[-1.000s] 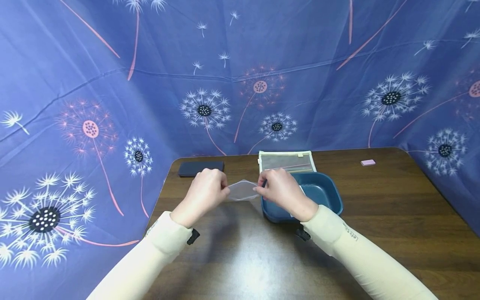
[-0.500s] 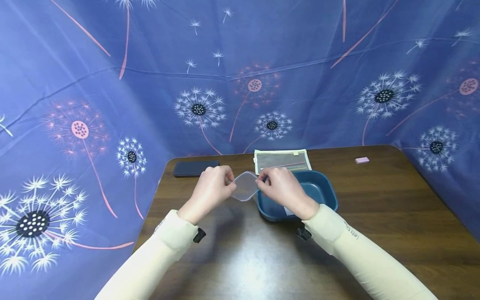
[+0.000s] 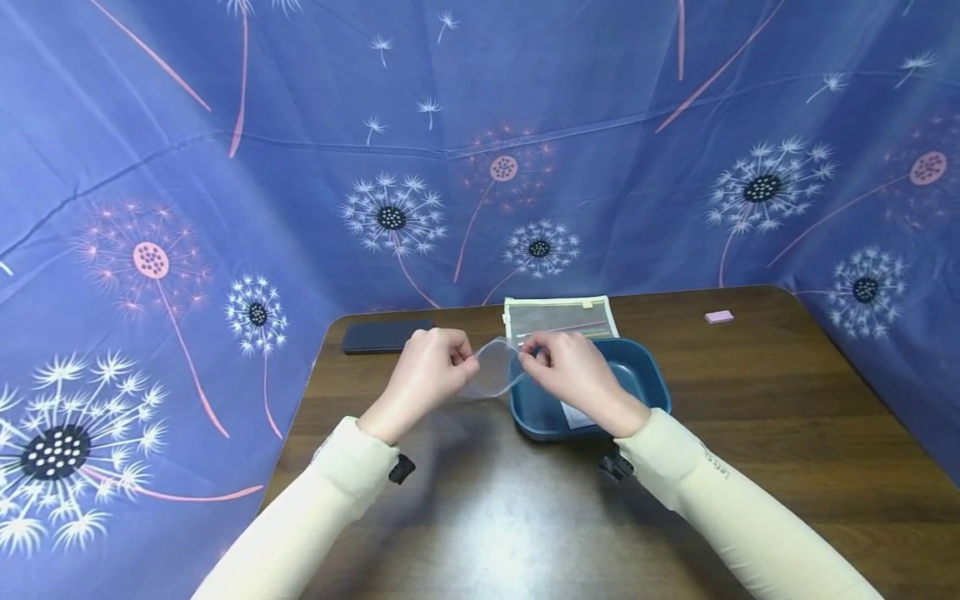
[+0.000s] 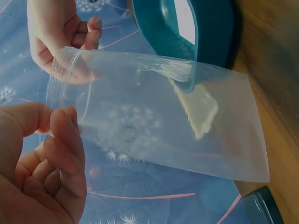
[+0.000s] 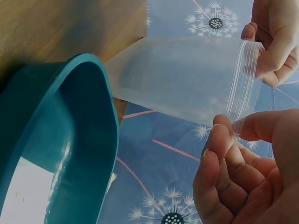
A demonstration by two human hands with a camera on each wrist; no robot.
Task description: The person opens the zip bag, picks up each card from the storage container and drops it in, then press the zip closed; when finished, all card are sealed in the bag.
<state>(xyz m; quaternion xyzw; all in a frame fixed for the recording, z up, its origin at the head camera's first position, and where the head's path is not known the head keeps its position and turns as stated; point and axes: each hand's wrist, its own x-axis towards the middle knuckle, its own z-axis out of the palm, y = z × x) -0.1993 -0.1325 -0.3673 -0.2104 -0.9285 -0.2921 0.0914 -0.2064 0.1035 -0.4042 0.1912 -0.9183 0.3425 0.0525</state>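
Observation:
A clear zip-top plastic bag is held up between both hands over the table, left of the basin. My left hand pinches one side of its mouth between thumb and index finger. On the opposite side, my right hand pinches the zip edge the same way. The mouth is spread apart in the head view. In the left wrist view the bag's body hangs away from the zip strip, flat and see-through, with nothing visible inside. Behind and below the right hand stands a blue-green plastic basin.
A white slip lies inside the basin. Behind it is a see-through zipped pouch with pale yellow trim. A dark flat case lies at the back left, a small pink block at the back right. Patterned blue cloth hangs behind the table.
The bag's mouth has gone from a narrow slit to a wider, rounder gap. Both hands keep their pinch on its edges. The head view has shifted slightly, carrying the table things leftward.

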